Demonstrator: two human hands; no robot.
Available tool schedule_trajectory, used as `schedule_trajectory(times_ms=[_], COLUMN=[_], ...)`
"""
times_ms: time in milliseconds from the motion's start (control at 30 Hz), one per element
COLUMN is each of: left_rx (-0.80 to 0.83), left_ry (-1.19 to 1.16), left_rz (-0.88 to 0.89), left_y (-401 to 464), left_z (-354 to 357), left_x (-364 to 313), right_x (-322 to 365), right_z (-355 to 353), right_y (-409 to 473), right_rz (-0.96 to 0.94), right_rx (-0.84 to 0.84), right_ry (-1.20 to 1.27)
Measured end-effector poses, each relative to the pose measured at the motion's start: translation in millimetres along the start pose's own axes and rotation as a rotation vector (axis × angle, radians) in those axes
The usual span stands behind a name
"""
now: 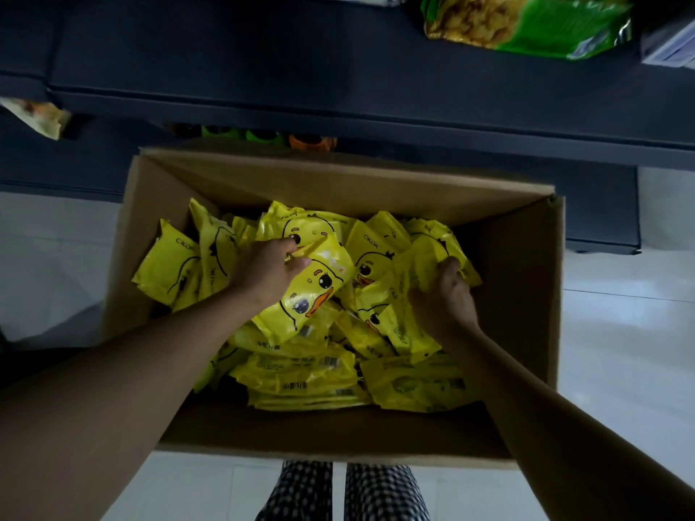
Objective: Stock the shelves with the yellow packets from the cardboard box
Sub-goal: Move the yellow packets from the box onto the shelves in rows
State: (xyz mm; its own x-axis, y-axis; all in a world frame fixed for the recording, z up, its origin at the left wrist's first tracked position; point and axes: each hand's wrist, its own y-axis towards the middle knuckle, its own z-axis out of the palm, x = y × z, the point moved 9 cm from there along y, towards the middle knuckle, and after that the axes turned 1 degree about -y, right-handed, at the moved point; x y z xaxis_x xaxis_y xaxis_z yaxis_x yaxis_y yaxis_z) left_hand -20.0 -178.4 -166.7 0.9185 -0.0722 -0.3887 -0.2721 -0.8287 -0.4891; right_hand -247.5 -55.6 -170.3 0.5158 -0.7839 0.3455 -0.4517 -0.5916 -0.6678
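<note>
**Both hands in the box, each on a duck packet**

Head view. The open cardboard box (519, 265) sits on a pale tiled floor (620, 332), its far wall close against the dark shelving unit (301, 88). A loose heap of yellow packets (319, 374) with a cartoon duck face fills the box floor, piled highest toward the far wall.

Left hand (269, 270): reaches into the left-centre of the heap, fingers curled, thumb and fingers pinching the top edge of one duck-face packet (316, 291). That packet lies tilted, face up, just right of and below the hand, resting on the pile.

Right hand (445, 295): toward the right wall of the box, fingers curled around a crumpled yellow packet (421, 265) whose body runs left of and under the palm. Fingertips are hidden in the foil.

Shelving: a green snack bag (534, 24) lies on the upper shelf at the right end; another pale snack bag (37, 116) shows at the left edge lower down. Checked trousers (338, 490) show below the near wall of the box.
</note>
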Motion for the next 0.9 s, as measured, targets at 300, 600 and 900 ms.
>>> schedule_trajectory(times_ms=[300, 600, 900], left_rx=[-0.04, -0.075, -0.097], left_ry=[0.016, 0.052, 0.001], left_rz=[-0.028, -0.025, -0.053], left_y=[2.1, -6.8, -9.0], left_z=[4.9, -4.3, -8.4], left_x=[22.8, 35.0, 38.0], right_x=[17.6, -11.3, -21.0], right_z=[46.1, 40.6, 77.8], right_y=[-1.1, 7.2, 6.6], right_rz=[-0.144, 0.064, 0.335], right_rx=[0.193, 0.097, 0.079], right_ry=[-0.001, -0.06, 0.153])
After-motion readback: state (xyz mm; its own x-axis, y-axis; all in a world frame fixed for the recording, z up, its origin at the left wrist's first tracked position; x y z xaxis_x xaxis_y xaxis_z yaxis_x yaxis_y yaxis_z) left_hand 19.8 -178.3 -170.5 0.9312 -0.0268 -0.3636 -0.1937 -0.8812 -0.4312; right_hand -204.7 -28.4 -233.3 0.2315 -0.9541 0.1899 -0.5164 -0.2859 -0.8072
